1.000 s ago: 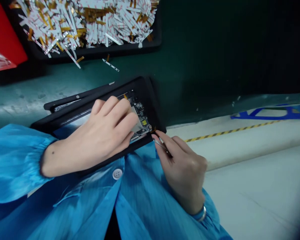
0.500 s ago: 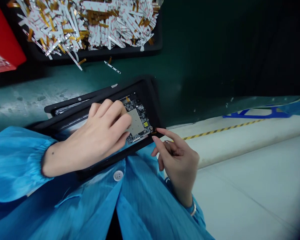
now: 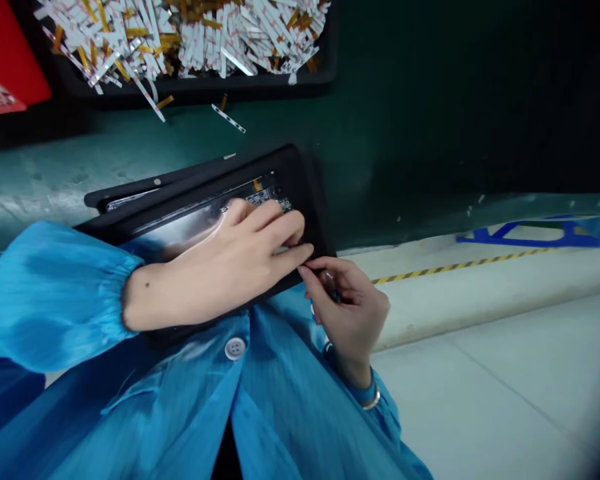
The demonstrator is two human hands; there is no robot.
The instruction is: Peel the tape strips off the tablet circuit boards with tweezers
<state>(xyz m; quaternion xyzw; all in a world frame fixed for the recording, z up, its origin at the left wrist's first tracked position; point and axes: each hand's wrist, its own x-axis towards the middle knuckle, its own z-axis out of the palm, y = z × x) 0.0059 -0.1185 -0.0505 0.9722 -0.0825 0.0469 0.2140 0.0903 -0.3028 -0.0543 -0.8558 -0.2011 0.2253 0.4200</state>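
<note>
Hands at an open device [image 3: 297, 177].
We are finding the left hand [image 3: 247, 260] over the circuit board [image 3: 260, 197], grip indeterminable; the right hand [image 3: 347, 300] is holding fingertips together beside the near-right corner.

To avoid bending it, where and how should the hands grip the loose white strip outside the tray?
Probably from above, pinching the white strip by its long edges near the right end: it is narrow and lies on the table; an orange piece sits nearer its left end.
</note>
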